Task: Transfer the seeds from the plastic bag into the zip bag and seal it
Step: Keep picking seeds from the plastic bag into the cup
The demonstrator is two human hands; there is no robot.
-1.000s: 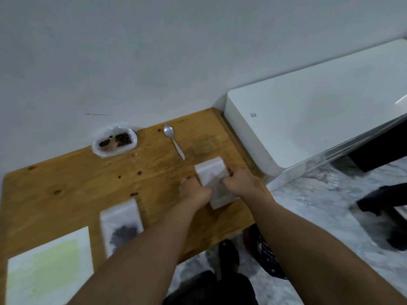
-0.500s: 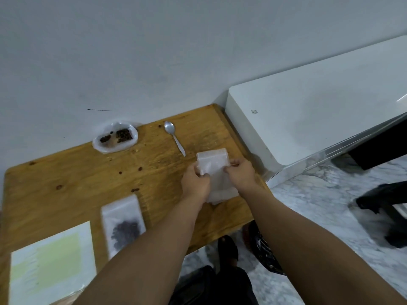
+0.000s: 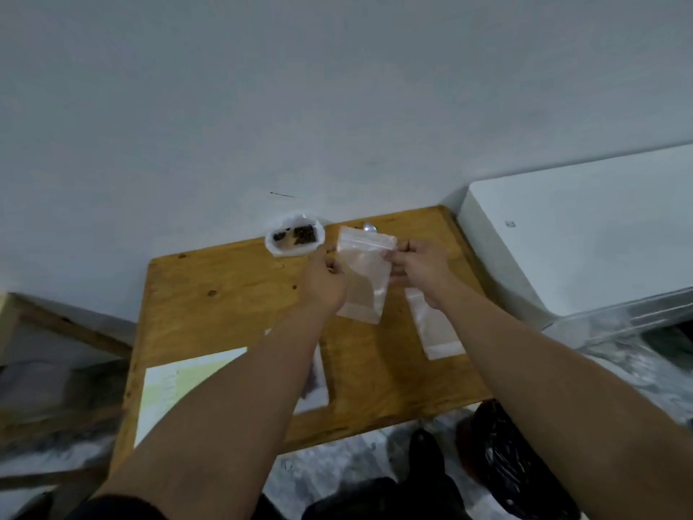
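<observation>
Small clear rectangular zip bag [image 3: 363,273] held upright above wooden table [image 3: 225,294], looks empty, zip strip at top. Left hand [image 3: 325,285] pinches left edge, right hand [image 3: 422,270] pinches right. Open plastic bag of dark seeds [image 3: 294,239] behind, by wall.

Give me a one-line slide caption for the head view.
Both hands, left hand and right hand, hold an empty zip bag above the wooden table, seeds waiting behind.

One head-worn camera looks forward and down, close over the wooden table [image 3: 232,294] against the wall [image 3: 262,88].
</observation>
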